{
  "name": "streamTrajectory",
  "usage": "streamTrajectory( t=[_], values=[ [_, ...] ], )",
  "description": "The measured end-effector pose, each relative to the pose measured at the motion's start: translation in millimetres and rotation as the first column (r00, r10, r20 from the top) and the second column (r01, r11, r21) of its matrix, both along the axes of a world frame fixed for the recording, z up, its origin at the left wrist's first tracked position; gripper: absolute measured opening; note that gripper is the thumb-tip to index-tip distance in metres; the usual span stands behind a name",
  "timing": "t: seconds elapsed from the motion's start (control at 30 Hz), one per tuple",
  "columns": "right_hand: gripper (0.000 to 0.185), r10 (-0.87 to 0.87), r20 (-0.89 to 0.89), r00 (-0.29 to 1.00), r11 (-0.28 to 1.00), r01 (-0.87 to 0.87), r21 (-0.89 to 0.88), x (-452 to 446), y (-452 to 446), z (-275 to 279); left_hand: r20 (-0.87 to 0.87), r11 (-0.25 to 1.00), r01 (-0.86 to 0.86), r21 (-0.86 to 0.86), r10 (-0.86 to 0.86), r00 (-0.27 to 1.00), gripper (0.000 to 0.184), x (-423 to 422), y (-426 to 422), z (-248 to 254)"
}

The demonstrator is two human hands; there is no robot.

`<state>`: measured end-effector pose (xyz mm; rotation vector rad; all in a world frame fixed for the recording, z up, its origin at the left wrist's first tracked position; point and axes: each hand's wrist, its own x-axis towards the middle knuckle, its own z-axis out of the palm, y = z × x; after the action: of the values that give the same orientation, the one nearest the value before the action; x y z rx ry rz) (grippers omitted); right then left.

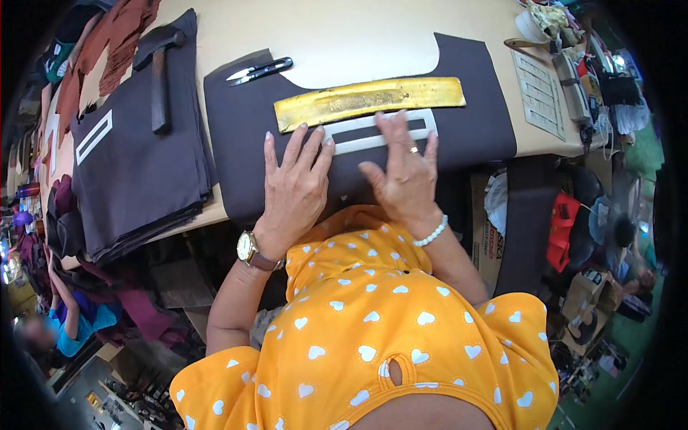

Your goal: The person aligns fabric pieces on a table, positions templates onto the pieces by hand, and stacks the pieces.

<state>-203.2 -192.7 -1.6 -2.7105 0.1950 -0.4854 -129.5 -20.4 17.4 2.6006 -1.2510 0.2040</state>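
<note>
A dark cut fabric piece (251, 143) lies over the table's front edge. My left hand (297, 179) rests flat on it, fingers stretched, its tips by the left end of a white rectangular frame-shaped strip (358, 144). My right hand (405, 172) is open, the fingers over the right half of that strip and the thumb spread away; some fingers are partly blurred. Just above the strip lies a curved gold-coloured bar (369, 100), which the left fingertips reach. Thread snips (261, 70) lie on the fabric at the upper left.
To the left, a stack of dark fabric pieces (136, 179) carries a hammer (161, 86) and another white frame strip (94, 136). Rust-coloured fabric (122, 46) lies beyond. A printed chart (539, 93) and a brush (527, 43) are at right. Another person (79, 322) is at lower left.
</note>
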Motion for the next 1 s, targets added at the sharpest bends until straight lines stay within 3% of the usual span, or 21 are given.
streamTrajectory(
  t=[0.1,0.27,0.37,0.4,0.47,0.5,0.6,0.67,0.7,0.8,0.9,0.93,1.0],
  values=[
    [0.082,-0.09,0.008,0.996,0.995,0.09,-0.051,-8.8,-29.3,-2.1,0.038,1.0,0.017,0.005,-0.018,0.999,0.035,-0.1,-0.2,0.8],
    [0.081,-0.172,-0.008,0.985,0.98,0.17,-0.107,-11.4,-48.6,1.5,0.044,1.0,0.021,0.014,-0.022,0.999,0.042,-2.3,4.3,-1.2],
    [0.08,-0.277,0.029,0.96,0.929,0.276,-0.246,-6.3,-46.4,0.9,0.03,0.999,0.017,0.049,-0.019,0.999,0.047,-5.0,6.0,-1.8],
    [0.08,-0.255,0.059,0.965,0.935,0.262,-0.241,-4.1,-31.0,3.9,0.036,0.998,0.02,0.062,-0.022,0.999,0.048,-5.0,5.9,-1.8],
    [0.08,0.02,0.025,0.999,0.986,-0.016,-0.167,-3.8,14.0,3.9,0.035,0.996,0.023,0.085,-0.026,0.999,0.051,-5.3,4.5,-0.3],
    [0.077,0.14,0.045,0.989,0.989,-0.138,-0.045,-5.3,40.4,-3.7,0.037,0.996,0.024,0.089,-0.028,0.999,0.051,-8.6,5.2,-0.7],
    [0.069,0.139,0.029,0.99,0.99,-0.139,0.01,-8.2,34.0,-0.9,0.11,0.988,-0.001,0.151,-0.016,0.994,0.053,-8.8,4.4,2.1],
    [0.063,0.088,0.033,0.996,0.996,-0.088,0.004,-18.8,7.4,-1.8,0.194,0.966,-0.018,0.26,-0.034,0.98,0.052,-13.7,-1.1,3.1],
    [0.063,0.054,0.007,0.999,0.994,-0.053,-0.092,-23.1,-7.2,-2.4,0.205,0.96,-0.025,0.278,-0.033,0.978,0.051,-15.1,-2.4,3.3],
    [0.067,-0.066,0.015,0.998,0.997,0.066,-0.047,-33.9,-42.2,-3.8,0.261,0.96,-0.046,0.276,-0.029,0.965,0.046,-19.7,-2.9,1.1],
    [0.063,-0.2,0.026,0.979,0.945,0.2,-0.259,-31.9,-73.6,-1.5,0.218,0.957,-0.049,0.286,-0.015,0.976,0.044,-20.2,-1.2,10.5],
    [0.057,-0.263,0.068,0.962,0.94,0.271,-0.208,-28.9,-84.1,2.4,0.209,0.962,-0.072,0.265,0.016,0.978,0.041,-18.8,1.8,10.8],
    [0.052,-0.353,0.037,0.935,0.907,0.351,-0.23,-20.5,-107.7,11.0,0.025,0.988,-0.064,0.14,0.061,0.998,0.039,-9.5,11.3,15.3]
  ],
)
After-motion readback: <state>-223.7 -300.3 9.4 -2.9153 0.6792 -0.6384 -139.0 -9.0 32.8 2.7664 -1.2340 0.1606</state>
